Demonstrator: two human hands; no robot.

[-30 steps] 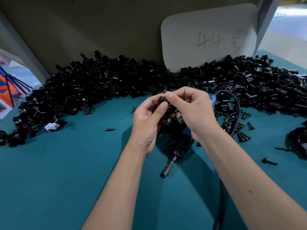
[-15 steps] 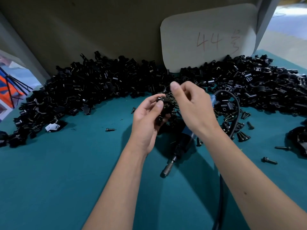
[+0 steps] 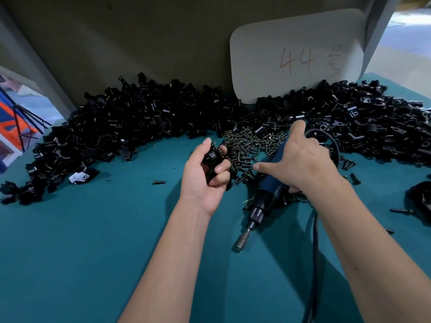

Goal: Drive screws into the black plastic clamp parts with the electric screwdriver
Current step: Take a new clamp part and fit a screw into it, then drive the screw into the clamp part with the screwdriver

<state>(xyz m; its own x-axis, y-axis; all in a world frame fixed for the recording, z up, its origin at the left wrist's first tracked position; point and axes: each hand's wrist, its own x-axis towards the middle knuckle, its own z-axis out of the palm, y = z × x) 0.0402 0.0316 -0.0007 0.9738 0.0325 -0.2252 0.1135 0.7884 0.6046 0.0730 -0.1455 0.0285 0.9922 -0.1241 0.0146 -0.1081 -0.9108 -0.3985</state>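
— Why was the left hand (image 3: 205, 180) raised off the desk (image 3: 93, 252) like that?

— Its grip was clenched on one black clamp (image 3: 212, 157), thumb over the top and fingers curled under; held up and tilted toward the wearer, I'd judge, so the screw hole faced the tool; I couldn't make out whether a screw already sat in it.

— And the right hand (image 3: 300, 164)?

— It lay over the blue body of the screwdriver (image 3: 268, 194), which rested on the desk with its bit end pointing toward the wearer; the fingers were spread rather than wrapped, so I'd call that grip released, only just closing on the tool.

— Why was the tool lying there?

— Just beside the heap of screws (image 3: 249, 145), between the two hands; everything needed sat within a short reach; the big pile of clamps (image 3: 140, 127) banked along the back wall (image 3: 140, 43), leaving the near desk for working.
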